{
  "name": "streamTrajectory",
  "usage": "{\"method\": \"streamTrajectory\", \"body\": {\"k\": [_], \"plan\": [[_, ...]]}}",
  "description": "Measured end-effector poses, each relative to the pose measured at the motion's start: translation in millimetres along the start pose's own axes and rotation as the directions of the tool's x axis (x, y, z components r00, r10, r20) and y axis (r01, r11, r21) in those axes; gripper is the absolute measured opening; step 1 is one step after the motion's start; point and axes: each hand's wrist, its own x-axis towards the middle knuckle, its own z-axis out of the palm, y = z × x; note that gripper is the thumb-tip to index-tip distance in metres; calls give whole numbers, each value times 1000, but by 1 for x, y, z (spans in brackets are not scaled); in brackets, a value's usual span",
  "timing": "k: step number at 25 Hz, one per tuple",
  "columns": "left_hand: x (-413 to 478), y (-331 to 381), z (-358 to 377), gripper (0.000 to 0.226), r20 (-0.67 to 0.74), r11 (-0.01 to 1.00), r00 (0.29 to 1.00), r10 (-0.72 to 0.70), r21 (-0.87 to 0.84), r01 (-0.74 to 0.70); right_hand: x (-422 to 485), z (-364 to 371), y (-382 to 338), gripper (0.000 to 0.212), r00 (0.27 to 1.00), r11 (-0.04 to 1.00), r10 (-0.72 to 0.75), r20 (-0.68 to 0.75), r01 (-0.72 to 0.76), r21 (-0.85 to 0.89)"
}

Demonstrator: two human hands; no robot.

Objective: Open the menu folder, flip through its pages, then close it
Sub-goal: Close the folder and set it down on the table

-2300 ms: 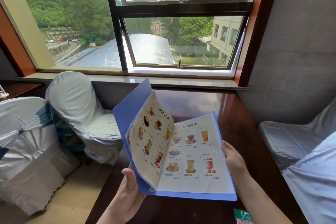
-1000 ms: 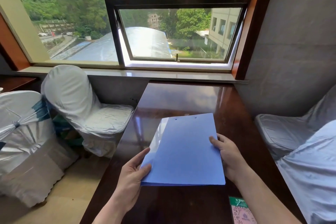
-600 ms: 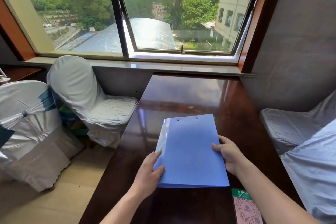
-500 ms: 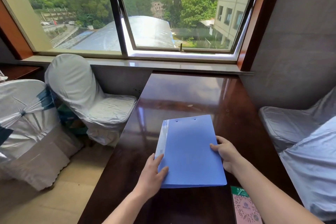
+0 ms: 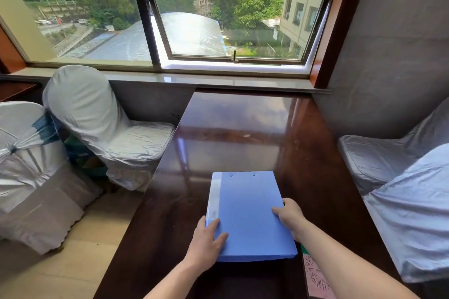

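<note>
We've got the dark glossy table (image 5: 243, 133), with the blue menu folder (image 5: 247, 213) shut flat near us. Left hand (image 5: 206, 238) spread flat on its corner, right hand (image 5: 289, 213) gripping its edge. That slick tabletop could let it slide off.

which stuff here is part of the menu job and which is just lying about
Part of the job:
folder, closed on the table
left hand
right hand

Lying about:
pink card
covered chairs
</note>
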Motion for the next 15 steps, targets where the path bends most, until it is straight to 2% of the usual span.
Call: {"method": "streamTrajectory", "body": {"k": [3, 6, 8, 12, 15], "plan": [[2, 0, 5, 56, 9, 1000, 1000, -20, 18, 20, 7, -1, 11, 10, 999, 995, -2, -38, -2, -101], [5, -2, 6, 57, 11, 999, 1000, -21, 38, 21, 12, 1, 20, 6, 999, 998, 24, -29, -26, -59], [6, -4, 6, 57, 18, 999, 999, -31, 34, 31, 13, 1, 25, 16, 999, 999, 39, -8, -40, -28], [8, -14, 8, 59, 32, 999, 998, -48, 28, 47, 6, -3, 32, 56, 999, 996, 40, 8, -41, 75], [10, -23, 9, 58, 17, 993, 1000, -16, 120, 14, -3, -21, 40, 51, 995, 998, -16, -97, 22, 62]]}}
